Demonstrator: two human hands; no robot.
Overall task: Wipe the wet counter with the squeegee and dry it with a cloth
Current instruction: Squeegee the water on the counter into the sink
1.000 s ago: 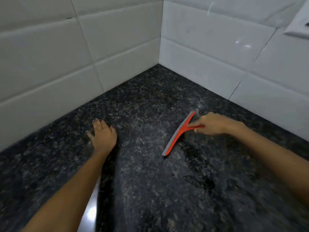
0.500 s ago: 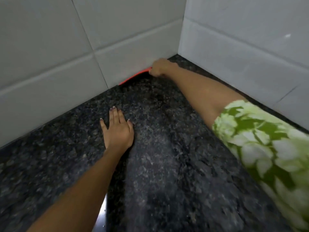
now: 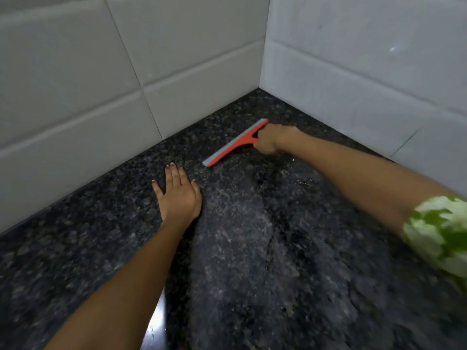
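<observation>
Squeegee (image 3: 236, 142) — pulled back from the twelve-o'clock corner, right hand (image 3: 271, 140) fisted on its handle; left hand (image 3: 179, 195) flat, spread, on worktop (image 3: 278, 248) — wiping stroke underway.

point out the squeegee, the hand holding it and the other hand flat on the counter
squeegee (image 3: 233, 144): head view, middle of the orange blade bar
right hand (image 3: 271, 140): head view, knuckles of the fist round the handle
left hand (image 3: 180, 195): head view, back of the hand
</observation>
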